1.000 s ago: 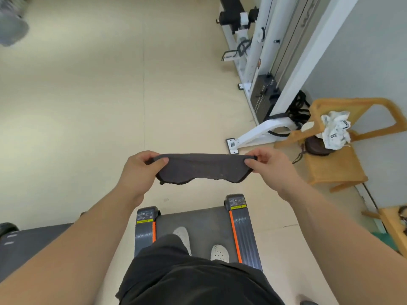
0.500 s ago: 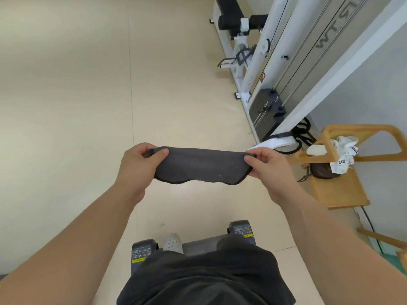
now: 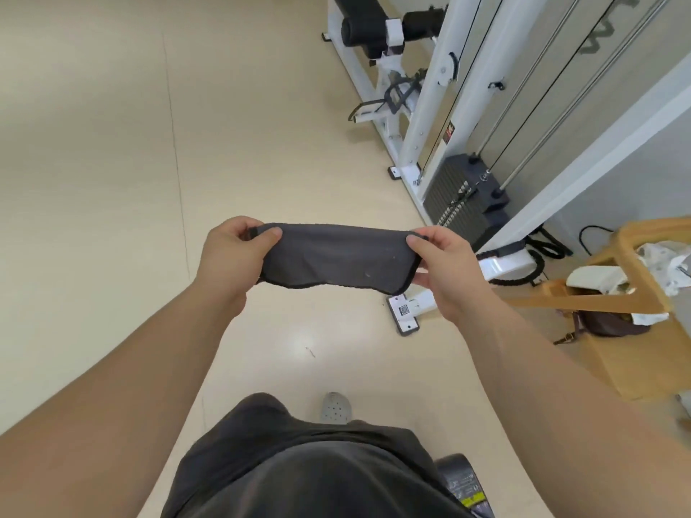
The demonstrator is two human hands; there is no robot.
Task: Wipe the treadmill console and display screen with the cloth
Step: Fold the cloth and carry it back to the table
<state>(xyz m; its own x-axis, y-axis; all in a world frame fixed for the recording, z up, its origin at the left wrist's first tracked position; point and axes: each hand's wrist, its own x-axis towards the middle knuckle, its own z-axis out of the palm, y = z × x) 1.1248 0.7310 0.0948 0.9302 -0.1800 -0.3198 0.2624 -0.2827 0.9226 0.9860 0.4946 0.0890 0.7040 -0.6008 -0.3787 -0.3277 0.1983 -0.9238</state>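
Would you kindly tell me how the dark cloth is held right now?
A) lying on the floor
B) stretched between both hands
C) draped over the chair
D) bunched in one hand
B: the left hand and right hand each pinch one end of the cloth, which spans between them.

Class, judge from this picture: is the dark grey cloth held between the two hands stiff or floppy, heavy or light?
Probably floppy: the cloth has a wavy lower edge and bunches where the left hand and right hand pinch it. Likely light: those pinches at its two ends alone carry it.
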